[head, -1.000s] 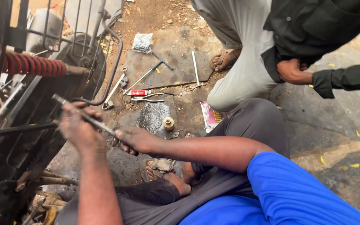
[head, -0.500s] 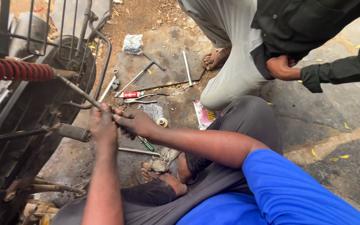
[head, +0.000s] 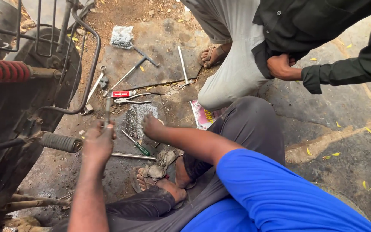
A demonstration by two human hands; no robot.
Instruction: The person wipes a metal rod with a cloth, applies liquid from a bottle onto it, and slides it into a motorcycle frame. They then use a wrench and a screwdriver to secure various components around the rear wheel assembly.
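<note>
My left hand (head: 98,145) is closed around a thin dark metal rod (head: 108,107) that points up and away from me, next to the vehicle's ribbed rubber footpeg (head: 61,142). My right hand (head: 151,126) is off the rod and hangs low over a grey powdery patch (head: 135,117) on the ground, fingers curled downward with nothing seen in them. Just below it lie a green-handled screwdriver (head: 136,145) and a plain steel bar (head: 133,156). My own sandalled foot (head: 153,178) is tucked under me.
A dirty vehicle with a red coil spring (head: 3,71) and a tube guard (head: 92,64) fills the left. Pliers (head: 134,100), a T-handle wrench (head: 135,70), a spanner (head: 95,86), a small red tube (head: 121,93) and a plastic bag (head: 121,36) lie on the slab. Another person (head: 254,64) crouches at the upper right.
Both hands were on the rod near the vehicle; now my right hand has let go and dropped toward the ground. My left hand has lowered with the rod, now pointing upward.
</note>
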